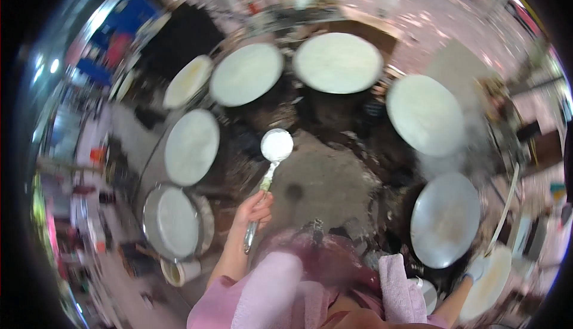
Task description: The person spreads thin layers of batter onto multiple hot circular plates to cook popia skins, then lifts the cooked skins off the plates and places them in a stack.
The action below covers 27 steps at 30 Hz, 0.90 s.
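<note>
Left hand [253, 208] is clenched around the metal handle of a ladle [271, 162], gripping it near mid-length; the handle's lower end projects below the fist. Its round bowl, filled with white batter, is held above the dark central floor [322, 180] of the work station, in the middle of the ring of round steaming surfaces. The forearm enters from the lower edge in a pink sleeve [221, 302].

Right hand [476, 267], at the lower right, wears a pale blue glove and rests on the edge of a round white disc [492, 281]. Whether it is grasping the disc or only touching it cannot be told. A long thin pale stick [503, 209] rises from near this hand toward the upper right. A folded pink cloth [399, 284] lies just beside the right forearm.

Seven round surfaces ring the centre. Nearest the ladle hand are a lower left round [176, 221], set in a metal rim, and a mid left round [191, 147]. Further out stand an upper left round [187, 81], two top rounds [246, 73] [338, 62], an upper right round [425, 114] and a grey lower right round [445, 218]. Steam drifts between the two right-hand rounds. A small white pot [179, 271] sits below the lower left round.
</note>
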### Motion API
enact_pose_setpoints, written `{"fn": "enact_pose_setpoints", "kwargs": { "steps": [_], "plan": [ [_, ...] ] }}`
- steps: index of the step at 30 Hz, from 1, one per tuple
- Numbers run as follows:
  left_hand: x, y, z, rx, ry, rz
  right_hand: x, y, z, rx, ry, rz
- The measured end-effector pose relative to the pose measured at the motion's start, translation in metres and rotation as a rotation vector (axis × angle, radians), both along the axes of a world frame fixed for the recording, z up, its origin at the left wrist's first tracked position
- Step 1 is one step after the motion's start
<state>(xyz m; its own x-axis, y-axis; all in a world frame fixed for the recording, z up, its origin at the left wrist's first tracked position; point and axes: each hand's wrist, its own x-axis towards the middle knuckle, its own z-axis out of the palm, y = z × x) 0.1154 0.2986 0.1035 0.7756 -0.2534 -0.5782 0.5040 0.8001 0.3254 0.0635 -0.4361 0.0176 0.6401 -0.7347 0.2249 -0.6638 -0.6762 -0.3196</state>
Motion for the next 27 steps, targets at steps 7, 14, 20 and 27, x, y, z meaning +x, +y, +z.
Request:
{"fn": "enact_pose_setpoints", "kwargs": {
  "steps": [7,14,20,27],
  "plan": [
    [-0.214,0.185,-0.048,0.264,0.098,0.529,0.056,0.362,-0.058,0.561,-0.064,0.635],
    [-0.371,0.366,-0.222,1.687,0.713,0.215,-0.028,0.655,-0.048,0.984,0.404,0.877],
    [-0.321,0.459,-0.204,2.082,0.51,-0.56,-0.061,0.722,-0.045,0.766,0.687,1.152],
    [-0.297,0.491,-0.155,1.86,0.513,-0.467,-0.082,0.748,-0.055,0.964,0.701,0.991]
  ]
}}
